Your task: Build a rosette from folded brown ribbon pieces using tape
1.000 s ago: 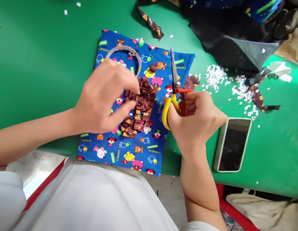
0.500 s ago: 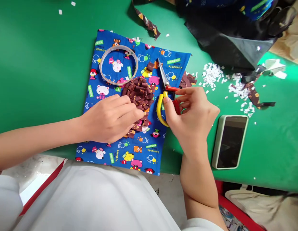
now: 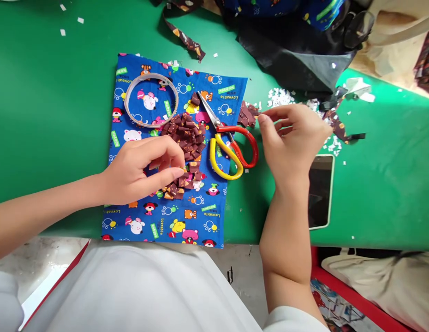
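Observation:
My left hand (image 3: 145,170) hangs over a heap of small cut brown fabric pieces (image 3: 187,133), its thumb and fingertips pinched together. Whatever may be between them is too small to make out. The heap lies on a blue cloth with cartoon animals (image 3: 134,226). Scissors with one red and one yellow handle (image 3: 231,150) rest partly open on the cloth's right side, untouched. Beyond them my right hand (image 3: 294,133) pinches thumb and forefinger beside a second pile of brown pieces (image 3: 247,115). I cannot tell whether a piece is caught there.
A whitish ring (image 3: 126,99) lies on the cloth's upper left. White paper-like bits (image 3: 280,97) are scattered behind my right hand. A phone (image 3: 321,191) lies under my right wrist area, near the green table's (image 3: 380,193) front edge. Black material (image 3: 294,60) sits at the back.
My right hand has let go of the scissors, which stay on the cloth, and has moved right to the second brown pile. My left hand has turned, showing its thumb and fingertips. The view has shifted.

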`<action>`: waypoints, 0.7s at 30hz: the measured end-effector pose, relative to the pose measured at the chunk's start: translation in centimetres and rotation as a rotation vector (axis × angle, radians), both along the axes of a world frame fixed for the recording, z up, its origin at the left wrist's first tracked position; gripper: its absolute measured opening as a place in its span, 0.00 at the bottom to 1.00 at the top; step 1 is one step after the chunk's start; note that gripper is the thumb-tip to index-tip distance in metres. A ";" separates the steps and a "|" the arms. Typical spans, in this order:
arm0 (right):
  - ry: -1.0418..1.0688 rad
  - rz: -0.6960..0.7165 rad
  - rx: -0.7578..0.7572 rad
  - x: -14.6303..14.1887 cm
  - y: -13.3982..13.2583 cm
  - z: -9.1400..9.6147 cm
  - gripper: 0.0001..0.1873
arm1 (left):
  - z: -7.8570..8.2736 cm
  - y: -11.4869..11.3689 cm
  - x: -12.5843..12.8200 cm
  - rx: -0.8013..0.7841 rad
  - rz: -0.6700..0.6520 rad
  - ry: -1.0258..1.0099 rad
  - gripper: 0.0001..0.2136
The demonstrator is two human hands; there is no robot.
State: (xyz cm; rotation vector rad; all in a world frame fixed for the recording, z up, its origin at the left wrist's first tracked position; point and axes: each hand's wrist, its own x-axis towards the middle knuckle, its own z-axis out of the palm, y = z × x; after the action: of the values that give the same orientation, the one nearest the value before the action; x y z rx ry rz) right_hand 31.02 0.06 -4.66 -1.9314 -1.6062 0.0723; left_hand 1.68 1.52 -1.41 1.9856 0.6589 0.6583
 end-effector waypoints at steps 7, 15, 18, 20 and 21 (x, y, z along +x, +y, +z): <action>0.122 0.047 -0.024 0.4 0.8 -1.9 0.07 | 0.2 -0.2 0.4 -0.366 0.047 -0.128 0.05; 0.175 -0.010 0.045 -0.2 0.6 -1.1 0.11 | 0.4 -0.2 0.5 -0.489 0.080 -0.179 0.06; 0.302 0.059 0.128 -2.1 -0.2 0.4 0.09 | 0.2 -0.4 0.7 -0.548 0.086 -0.223 0.05; 0.459 0.192 0.194 -4.0 -1.2 1.4 0.07 | 0.0 -0.6 0.8 -0.601 0.099 -0.268 0.06; 0.520 0.267 0.202 -5.0 -1.8 1.8 0.05 | -0.2 -0.7 0.9 -0.632 0.103 -0.287 0.07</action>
State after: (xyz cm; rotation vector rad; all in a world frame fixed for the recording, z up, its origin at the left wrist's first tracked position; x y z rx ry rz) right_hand 26.00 -1.77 -2.82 -1.3881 -1.4366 0.4637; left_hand 2.60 0.86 -1.57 1.2550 0.6906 0.6774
